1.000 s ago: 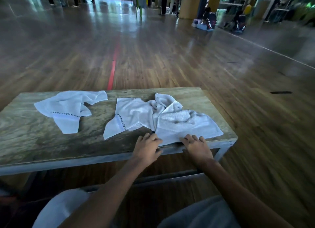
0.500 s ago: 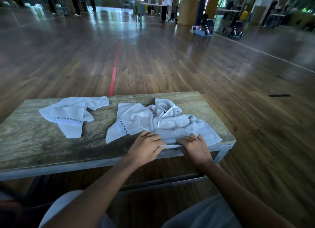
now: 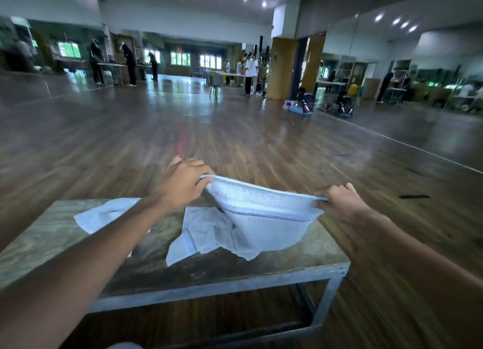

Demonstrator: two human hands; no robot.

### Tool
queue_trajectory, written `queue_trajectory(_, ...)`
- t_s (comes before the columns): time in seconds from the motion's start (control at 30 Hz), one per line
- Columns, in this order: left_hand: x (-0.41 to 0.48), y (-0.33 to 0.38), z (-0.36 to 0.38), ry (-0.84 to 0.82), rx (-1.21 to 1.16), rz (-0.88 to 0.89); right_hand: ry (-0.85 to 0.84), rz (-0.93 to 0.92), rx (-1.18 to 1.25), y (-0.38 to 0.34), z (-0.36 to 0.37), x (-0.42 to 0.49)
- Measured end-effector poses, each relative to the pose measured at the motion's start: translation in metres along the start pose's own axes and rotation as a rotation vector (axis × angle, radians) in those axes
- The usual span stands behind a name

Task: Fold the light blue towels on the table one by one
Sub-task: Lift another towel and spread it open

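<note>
While left hand and right hand are pinching ends of top edge, held towel is hanging below grips over right half of table. Top edge is running left-right, sagging between, left end higher. Bottom is resting on table, partly over second towel. Guessing next: laying flat, both hands equally placed.

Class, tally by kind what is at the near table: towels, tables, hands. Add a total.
Light blue towels: 3 (held-up towel, crumpled towel beneath it, left towel)
Grey wooden table on a metal frame: 1
Bare hands: 2 (left hand, right hand, both gripping the held-up towel)
Total: 6
</note>
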State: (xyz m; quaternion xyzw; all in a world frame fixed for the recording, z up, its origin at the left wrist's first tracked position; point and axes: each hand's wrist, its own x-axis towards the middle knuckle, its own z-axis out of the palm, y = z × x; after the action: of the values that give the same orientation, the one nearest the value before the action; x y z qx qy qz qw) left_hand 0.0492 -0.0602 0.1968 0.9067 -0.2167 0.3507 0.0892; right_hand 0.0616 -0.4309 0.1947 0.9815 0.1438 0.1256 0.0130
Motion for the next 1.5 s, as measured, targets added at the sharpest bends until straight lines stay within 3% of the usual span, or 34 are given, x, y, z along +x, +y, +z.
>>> queue_trajectory(0.17,0.060,-0.019,-0.080,0.006,0.073,-0.045,0.083,-0.017,0.085,-0.004,-0.099,0.043)
queue_trajectory(0.4,0.145,-0.028,-0.205,0.201,0.220,-0.158,0.482,0.020,0.020,-0.036,-0.257,0.084)
queue_trajectory(0.53,0.176,-0.022,-0.265,0.343,0.150,-0.270,0.515,-0.006,0.262,-0.051,-0.322,0.090)
queue_trajectory(0.63,0.181,-0.021,-0.283,0.446,-0.220,-0.243,0.576,-0.044,0.603,-0.053,-0.340,0.087)
queue_trajectory(0.7,0.175,-0.023,-0.287,0.433,-0.329,-0.276,0.458,-0.050,0.623,-0.054,-0.343,0.080)
queue_trajectory(0.8,0.169,-0.027,-0.295,0.343,-0.348,-0.323,0.470,-0.045,0.644,-0.051,-0.347,0.076)
queue_trajectory(0.87,0.168,-0.026,-0.305,0.353,-0.365,-0.320,0.522,-0.050,0.670,-0.049,-0.354,0.074)
queue_trajectory(0.97,0.168,-0.029,-0.319,0.339,-0.354,-0.332,0.448,-0.061,0.617,-0.053,-0.361,0.072)
queue_trajectory(1.17,0.161,-0.035,-0.337,0.310,-0.356,-0.309,0.470,-0.101,0.650,-0.057,-0.369,0.072)
queue_trajectory(1.23,0.155,-0.038,-0.345,0.200,-0.401,-0.347,0.430,-0.136,0.693,-0.058,-0.372,0.069)
queue_trajectory(1.4,0.133,-0.065,-0.374,-0.542,-0.683,-0.476,-0.240,-0.264,0.748,-0.049,-0.377,0.060)
queue_trajectory(1.5,0.129,-0.078,-0.370,-0.682,-0.652,-0.498,-0.344,-0.284,0.753,-0.052,-0.372,0.072)
